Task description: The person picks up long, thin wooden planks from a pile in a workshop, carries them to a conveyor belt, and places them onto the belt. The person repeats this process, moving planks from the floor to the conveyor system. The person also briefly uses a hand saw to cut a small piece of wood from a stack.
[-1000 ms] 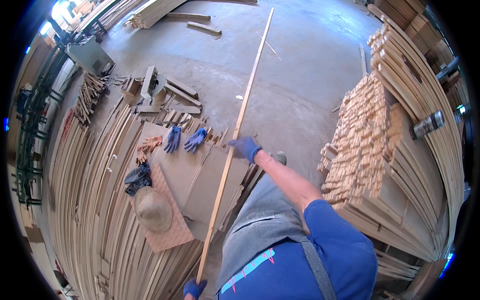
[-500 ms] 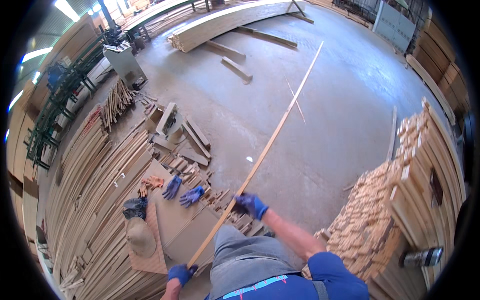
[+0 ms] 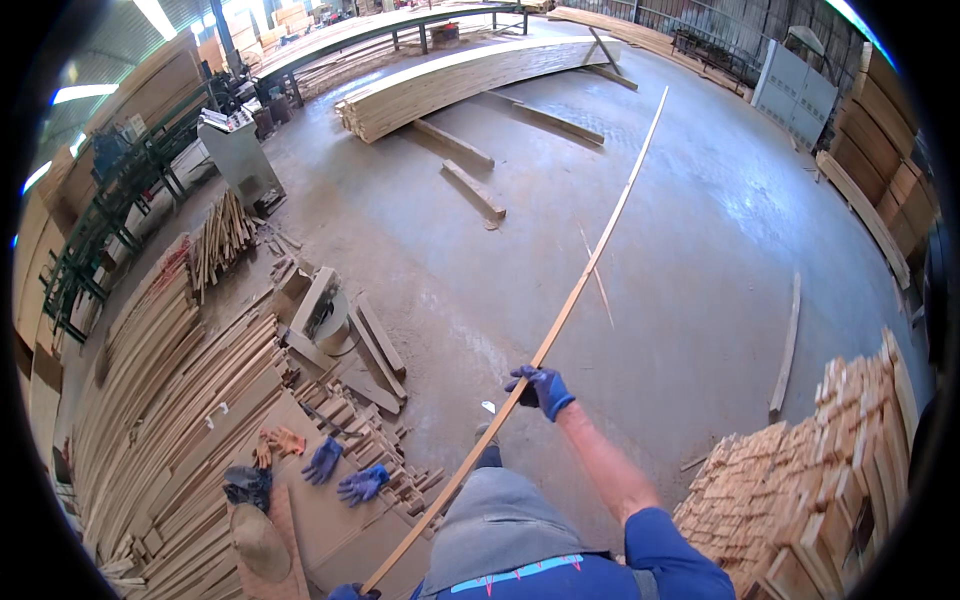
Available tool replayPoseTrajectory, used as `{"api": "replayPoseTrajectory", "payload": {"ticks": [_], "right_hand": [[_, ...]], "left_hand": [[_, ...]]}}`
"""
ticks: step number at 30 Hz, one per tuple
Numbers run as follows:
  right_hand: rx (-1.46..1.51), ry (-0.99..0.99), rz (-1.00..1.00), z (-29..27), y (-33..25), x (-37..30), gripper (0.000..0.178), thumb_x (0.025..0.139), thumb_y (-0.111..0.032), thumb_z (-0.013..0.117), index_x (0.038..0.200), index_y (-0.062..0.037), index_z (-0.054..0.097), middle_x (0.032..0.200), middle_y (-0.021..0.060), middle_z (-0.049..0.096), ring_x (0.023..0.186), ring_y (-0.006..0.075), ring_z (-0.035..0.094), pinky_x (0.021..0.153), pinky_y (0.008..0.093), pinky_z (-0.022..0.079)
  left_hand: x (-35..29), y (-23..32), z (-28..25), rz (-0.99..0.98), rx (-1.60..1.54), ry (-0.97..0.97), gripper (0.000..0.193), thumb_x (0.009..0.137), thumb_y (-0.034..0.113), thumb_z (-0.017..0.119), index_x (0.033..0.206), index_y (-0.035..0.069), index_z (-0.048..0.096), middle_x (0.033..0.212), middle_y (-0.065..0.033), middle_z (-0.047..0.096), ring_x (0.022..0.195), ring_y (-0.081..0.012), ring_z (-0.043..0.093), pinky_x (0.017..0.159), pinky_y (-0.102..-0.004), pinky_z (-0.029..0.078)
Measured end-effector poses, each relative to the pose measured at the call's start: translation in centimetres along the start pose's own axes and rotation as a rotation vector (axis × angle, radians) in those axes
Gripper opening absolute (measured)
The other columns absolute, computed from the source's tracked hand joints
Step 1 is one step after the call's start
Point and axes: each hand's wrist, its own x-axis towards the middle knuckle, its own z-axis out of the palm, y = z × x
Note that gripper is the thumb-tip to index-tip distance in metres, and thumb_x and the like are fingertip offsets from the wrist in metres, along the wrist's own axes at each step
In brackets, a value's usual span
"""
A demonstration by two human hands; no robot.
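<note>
I hold a long thin wooden strip (image 3: 585,275) that runs from the bottom of the view up and away over the concrete floor, tip toward the far right. My right hand (image 3: 540,387), in a blue glove, grips the strip at mid-length with the arm stretched forward. Only the top of my left hand (image 3: 348,592), also blue-gloved, shows at the bottom edge, closed around the strip's near end. Below the strip lie a spare pair of blue gloves (image 3: 345,472) and an orange pair (image 3: 277,444) on a flat board.
Piles of wooden slats (image 3: 170,400) fill the left side. A stack of short blocks (image 3: 810,490) stands at the right. Long boards (image 3: 470,75), loose beams (image 3: 472,190) and a grey machine (image 3: 238,158) lie farther off. A hat (image 3: 258,540) rests near the gloves.
My view has tilted up, showing more of the hall. The strip has swung so its far tip points more to the right. Both hands stay on it.
</note>
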Motion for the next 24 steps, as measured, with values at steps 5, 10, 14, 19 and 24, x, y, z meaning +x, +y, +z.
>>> {"api": "replayPoseTrajectory", "payload": {"ticks": [5,10,14,19,24], "right_hand": [[0.022,0.109,-0.114,-0.7,-10.0,14.1,0.023,0.094,-0.031,0.055,0.102,-0.0106,0.063,0.084,0.0116,0.071,0.074,0.0229,0.07,0.061,0.0349,0.054],[0.007,0.113,-0.109,3.4,-23.2,25.8,0.022,0.093,-0.028,0.057,0.102,-0.0077,0.06,0.085,0.0111,0.07,0.076,0.0252,0.069,0.067,0.0414,0.057],[0.066,-0.025,-0.092,5.6,-26.7,35.1,0.027,0.092,-0.022,0.056,0.113,-0.0041,0.057,0.1,0.0142,0.068,0.089,0.0271,0.067,0.076,0.0424,0.056],[0.136,-0.256,0.094,9.8,-25.3,44.5,0.041,0.094,-0.026,0.056,0.128,-0.0027,0.05,0.114,0.0158,0.064,0.103,0.0288,0.063,0.088,0.044,0.052],[0.107,-0.236,0.178,16.0,-30.3,52.6,0.04,0.095,-0.026,0.056,0.127,-0.0019,0.049,0.111,0.0147,0.064,0.103,0.0295,0.064,0.088,0.0428,0.053]], "left_hand": [[4.3,15.5,-9.9,-0.015,0.375,0.19,0.069,0.086,0.07,0.039,0.115,0.012,0.063,0.105,-0.0207,0.067,0.099,-0.0386,0.064,0.081,-0.0514,0.05],[9.8,24.7,-20.0,0.146,0.329,0.32,0.059,0.087,0.062,0.045,0.104,0.009,0.064,0.086,-0.0213,0.068,0.079,-0.0433,0.064,0.071,-0.0531,0.05],[17.2,32.0,-29.5,0.228,0.529,0.426,0.041,0.089,0.046,0.052,0.096,0.008,0.064,0.08,-0.0182,0.067,0.07,-0.0392,0.064,0.066,-0.0506,0.051],[24.2,47.2,-42.2,0.255,0.494,0.435,0.051,0.087,0.056,0.05,0.101,0.01,0.065,0.087,-0.0157,0.069,0.079,-0.0338,0.066,0.073,-0.0457,0.051],[30.4,54.9,-52.0,0.079,0.355,0.387,0.063,0.084,0.069,0.046,0.099,0.012,0.066,0.086,-0.0205,0.068,0.084,-0.0401,0.066,0.073,-0.0491,0.051]]}}
